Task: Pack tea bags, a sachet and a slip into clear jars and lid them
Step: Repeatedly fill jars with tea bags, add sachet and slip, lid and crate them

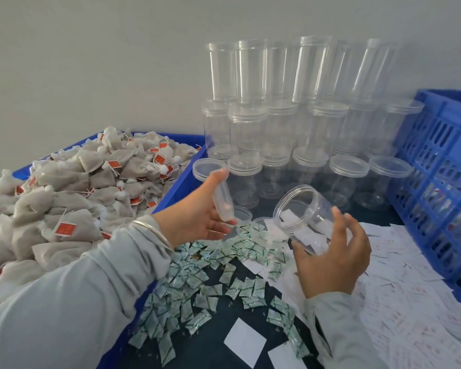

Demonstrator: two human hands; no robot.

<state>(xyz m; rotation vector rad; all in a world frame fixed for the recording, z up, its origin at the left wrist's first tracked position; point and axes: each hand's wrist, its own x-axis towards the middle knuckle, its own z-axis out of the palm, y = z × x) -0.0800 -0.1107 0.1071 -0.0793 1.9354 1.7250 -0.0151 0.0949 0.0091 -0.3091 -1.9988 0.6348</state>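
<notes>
Far left: blue tray (183,186) heaped with tea bags (72,198), grey pouches on strings with red tags. Heap sits above the tray rim.

My left hand (197,217) is over the tray's right edge, palm toward me. It holds a clear lid (215,187) on edge, thumb on one side, fingers curled behind it. Silver bangle (155,233) at the wrist, grey sleeve.

Below and between the hands: green-and-white sachets (197,278) scattered across the dark table (253,315). A couple of plain white paper squares (245,342) lie near the front edge.

Centre back: stack of empty clear jars (282,123) against the wall, three tiers. Bottom two tiers have lids on; top tier stands mouth-down.

My right hand (333,251) grips an open jar (304,217) round its base, fingers spread and curled around it. Jar is tilted, mouth facing up-left toward the lid. Lid and jar are apart. Can't tell whether anything is in the jar; the white showing through it may be paper behind it.

Right of the hand: slips (410,302), white with faint red print, spread in a loose layer on the table.

Far right: blue slotted crate (437,161), its contents not readable through the slots.
</notes>
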